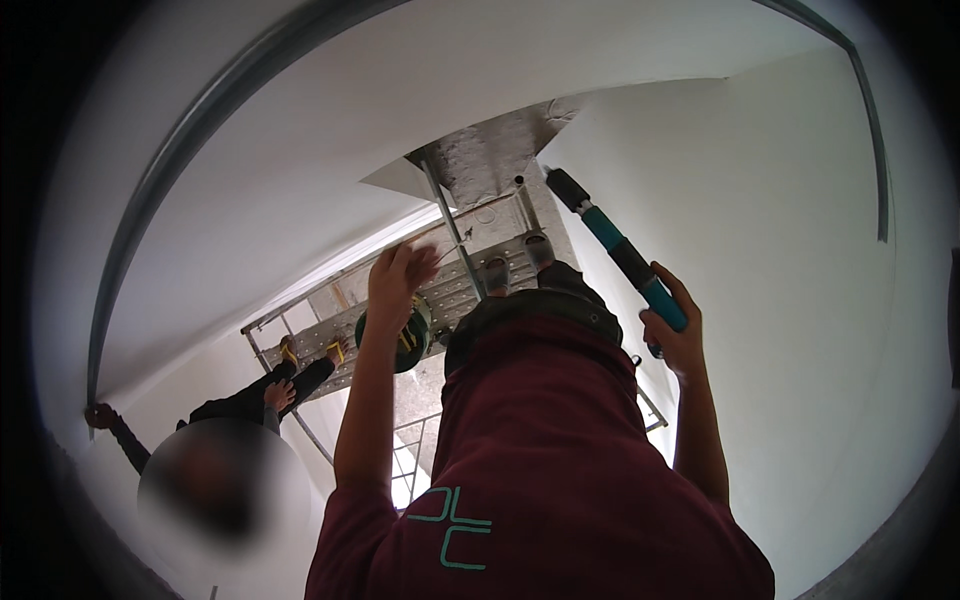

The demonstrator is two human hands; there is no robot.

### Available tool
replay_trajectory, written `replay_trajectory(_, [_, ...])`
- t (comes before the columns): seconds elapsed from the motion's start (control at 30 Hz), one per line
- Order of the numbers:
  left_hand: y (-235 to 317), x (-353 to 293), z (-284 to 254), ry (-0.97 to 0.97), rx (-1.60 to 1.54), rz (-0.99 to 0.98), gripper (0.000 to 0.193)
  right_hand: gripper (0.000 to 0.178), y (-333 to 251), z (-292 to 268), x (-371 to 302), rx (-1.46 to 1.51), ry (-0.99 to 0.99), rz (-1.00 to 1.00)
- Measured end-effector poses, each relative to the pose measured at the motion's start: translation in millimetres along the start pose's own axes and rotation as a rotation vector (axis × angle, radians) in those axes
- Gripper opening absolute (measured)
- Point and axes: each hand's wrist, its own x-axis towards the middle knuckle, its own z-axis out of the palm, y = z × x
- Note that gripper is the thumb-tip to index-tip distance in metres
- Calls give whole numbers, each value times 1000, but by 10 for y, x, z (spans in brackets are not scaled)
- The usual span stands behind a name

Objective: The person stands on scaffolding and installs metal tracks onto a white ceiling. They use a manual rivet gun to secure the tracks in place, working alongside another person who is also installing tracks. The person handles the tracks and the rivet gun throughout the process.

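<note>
My right hand point(677, 325) is wrapped round the lower end of a teal-and-black stick-shaped power tool point(628, 258). The tool slants up and left, and its black tip lies close to the white wall. My left hand point(402, 280) is raised over the scaffold with fingers curled together, partly smeared by motion. A thin, small piece point(462, 240) shows by its fingertips, too small to name and perhaps held. Behind it runs a narrow metal bar point(450, 222). Below the left hand, a dark round bucket point(415, 335) with things inside stands on the planks.
I stand on a perforated metal scaffold platform point(325, 335) with rails. Another person point(235, 405) in dark clothes and sandals is on its left, one hand on a long metal channel point(185, 150) curving along the ceiling. White walls point(790, 300) rise to the right; a ceiling opening point(490, 150) shows bare concrete.
</note>
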Motion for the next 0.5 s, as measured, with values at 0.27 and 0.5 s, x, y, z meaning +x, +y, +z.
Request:
replay_trajectory(0.27, [1178, -322, 1510, -498, -522, 262, 27, 74, -455, 107, -360, 424, -188, -283])
replay_trajectory(0.5, [1382, -471, 1726, -679, -584, 233, 29, 72, -538, -22, -619, 426, -148, -466])
